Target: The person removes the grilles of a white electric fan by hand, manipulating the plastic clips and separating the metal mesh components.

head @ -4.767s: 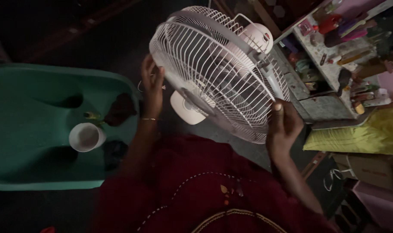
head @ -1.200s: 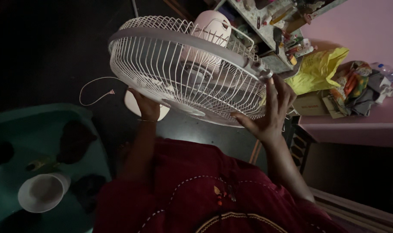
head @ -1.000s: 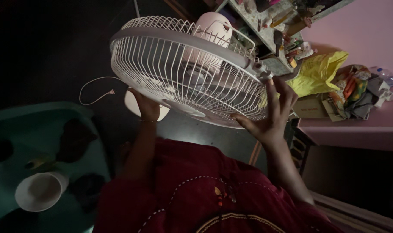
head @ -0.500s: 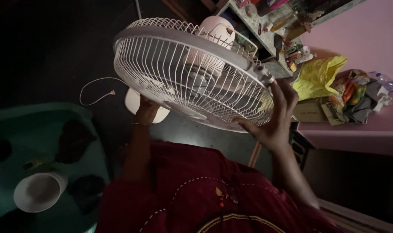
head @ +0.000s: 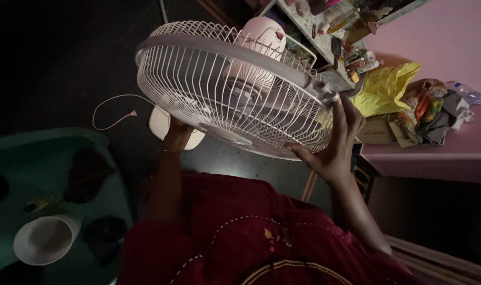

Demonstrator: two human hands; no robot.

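We are holding a white table fan aloft, tilted, both hands closed on its wire cage: our left hand under the near-left rim, our right hand gripping the rim by the clip. Likely next: steadying it before turning. The guard is looking intact, its cord dangling left of our left hand.

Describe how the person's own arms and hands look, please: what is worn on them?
Both forearms are bare. The left hand has a thin bangle at its wrist; the right hand shows no jewellery. The dark red garment has pale stitched trim and a small embroidered motif.
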